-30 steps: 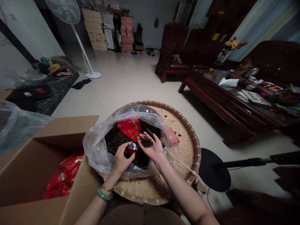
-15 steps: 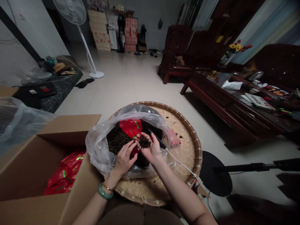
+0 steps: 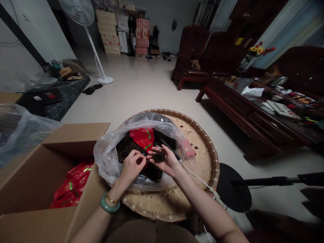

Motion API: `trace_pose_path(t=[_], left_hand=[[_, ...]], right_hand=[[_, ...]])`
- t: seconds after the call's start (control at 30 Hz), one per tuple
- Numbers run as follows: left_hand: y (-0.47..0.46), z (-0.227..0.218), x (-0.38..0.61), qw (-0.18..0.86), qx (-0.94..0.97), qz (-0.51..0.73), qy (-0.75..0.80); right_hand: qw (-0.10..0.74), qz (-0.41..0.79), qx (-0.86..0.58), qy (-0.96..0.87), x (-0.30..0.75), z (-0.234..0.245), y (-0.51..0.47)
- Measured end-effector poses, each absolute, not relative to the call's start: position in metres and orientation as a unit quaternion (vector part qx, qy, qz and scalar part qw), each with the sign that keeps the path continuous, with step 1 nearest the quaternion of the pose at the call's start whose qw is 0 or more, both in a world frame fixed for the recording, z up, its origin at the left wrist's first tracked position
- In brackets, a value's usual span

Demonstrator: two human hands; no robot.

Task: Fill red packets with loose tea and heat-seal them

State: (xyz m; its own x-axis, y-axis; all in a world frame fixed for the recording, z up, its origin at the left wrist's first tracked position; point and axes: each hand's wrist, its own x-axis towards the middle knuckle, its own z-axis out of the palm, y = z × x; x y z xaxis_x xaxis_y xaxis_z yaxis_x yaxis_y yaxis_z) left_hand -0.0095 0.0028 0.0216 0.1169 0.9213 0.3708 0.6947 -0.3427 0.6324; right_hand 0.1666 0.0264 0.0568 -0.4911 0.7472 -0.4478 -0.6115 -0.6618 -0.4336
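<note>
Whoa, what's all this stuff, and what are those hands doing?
A person's right hand, palm up, holds a small heap of dark, dry-looking strands. Close beside it, the left hand pinches a small red packet, mostly hidden by the fingers. Below is an open plastic bag with more strands and some red wrappers inside. It sits on a round woven tray, beside a cardboard box.

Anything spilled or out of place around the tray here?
Yes, slightly: a few dark shreds lie scattered on the woven tray, outside the plastic bag that holds the main pile. They look like minor spillage. Nothing looks clearly damaged.
</note>
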Motion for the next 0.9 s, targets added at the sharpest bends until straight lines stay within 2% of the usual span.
trace_pose_path(t=[0.13, 0.27, 0.47, 0.67, 0.9], left_hand=[[0.003, 0.029, -0.008, 0.212, 0.723, 0.329, 0.57], [0.002, 0.03, -0.004, 0.228, 0.723, 0.32, 0.569], [0.001, 0.028, 0.007, 0.24, 0.694, 0.358, 0.577], [0.004, 0.025, 0.007, 0.374, 0.604, 0.37, 0.599], [0.009, 0.024, 0.003, 0.398, 0.595, 0.369, 0.593]], right_hand=[[0.252, 0.89, -0.342, -0.167, 0.182, 0.064, 0.032], [0.175, 0.892, -0.353, -0.221, 0.19, 0.076, 0.04], [0.16, 0.882, -0.38, -0.228, 0.18, 0.092, 0.049], [0.168, 0.863, -0.412, -0.239, 0.173, 0.083, 0.052], [0.175, 0.857, -0.384, -0.297, 0.174, 0.081, 0.054]])
